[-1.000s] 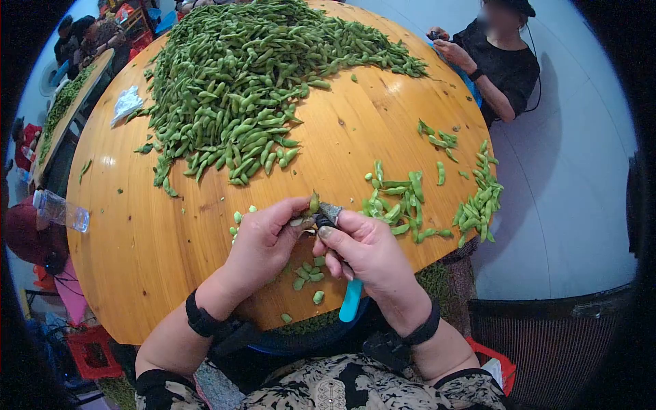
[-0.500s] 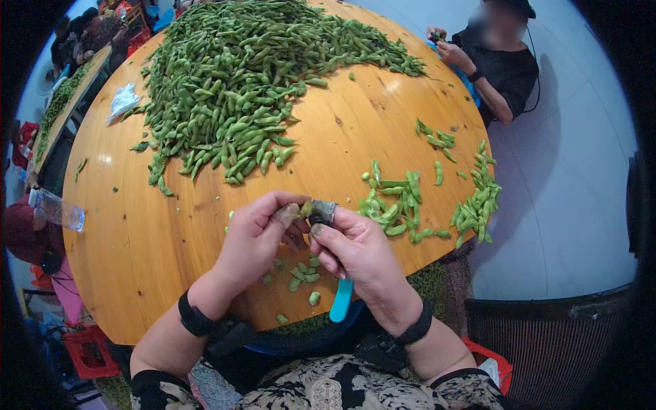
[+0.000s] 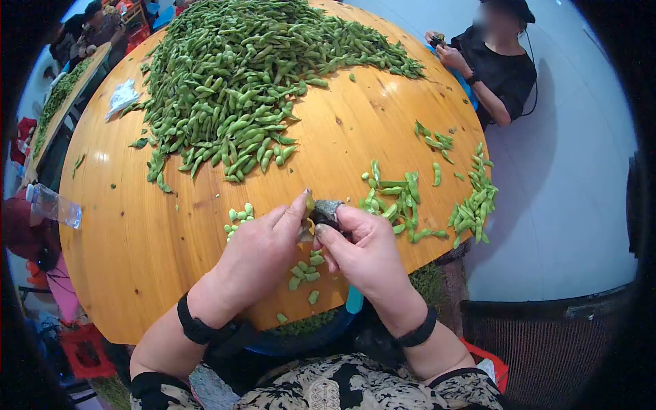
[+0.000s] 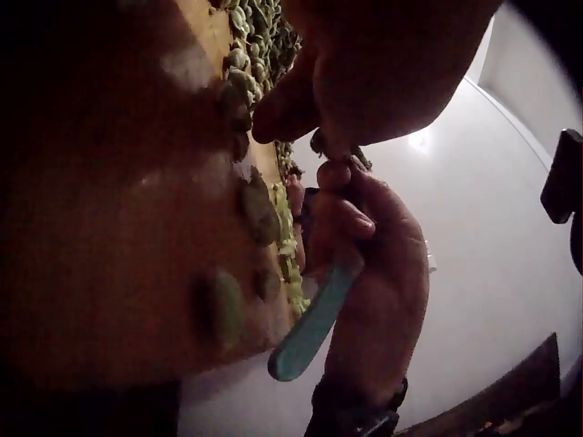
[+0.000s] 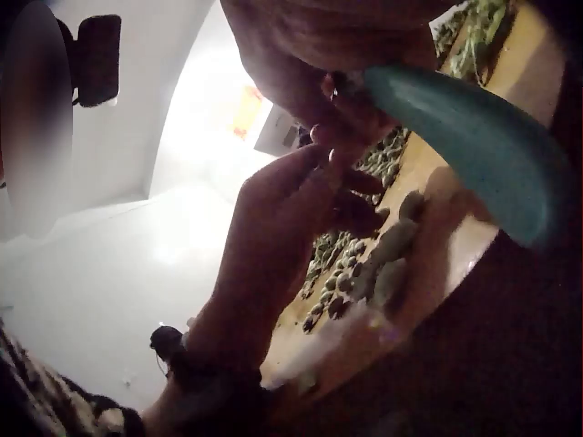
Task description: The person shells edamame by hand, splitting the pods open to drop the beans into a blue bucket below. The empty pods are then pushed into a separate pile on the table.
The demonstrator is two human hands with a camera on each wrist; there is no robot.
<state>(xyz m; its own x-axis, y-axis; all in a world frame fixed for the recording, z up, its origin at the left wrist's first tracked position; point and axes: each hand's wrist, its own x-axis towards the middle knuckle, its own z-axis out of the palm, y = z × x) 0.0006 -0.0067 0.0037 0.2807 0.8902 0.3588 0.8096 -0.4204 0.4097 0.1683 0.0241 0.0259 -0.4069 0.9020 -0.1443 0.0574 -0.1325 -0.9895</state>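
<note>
My left hand [image 3: 256,249] pinches a yellowish-green edamame pod [image 3: 309,203] between thumb and fingers, over the table near its front edge. Close against it, my right hand [image 3: 372,256] grips a tool by its turquoise handle [image 3: 354,299], which sticks out below the palm toward me. The tool's working end is hidden by the fingers. A grey wrap [image 3: 329,210] covers a right fingertip beside the pod. Shelled beans [image 3: 239,217] lie beyond the left hand, and several green pieces [image 3: 305,271] lie on the wood below both hands. In the right wrist view the turquoise handle [image 5: 474,146] shows large.
A big heap of pods [image 3: 232,89] covers the far side of the round table [image 3: 137,260]. Smaller groups of pods [image 3: 476,205] lie at the right. A plastic bottle [image 3: 55,206] and crumpled white tissue [image 3: 121,97] are at the left. Another person [image 3: 495,65] is at the far right.
My left hand has turned, uncovering the shelled beans beyond it. The pod stands up more between the fingertips than half a second ago, and less of the turquoise handle shows.
</note>
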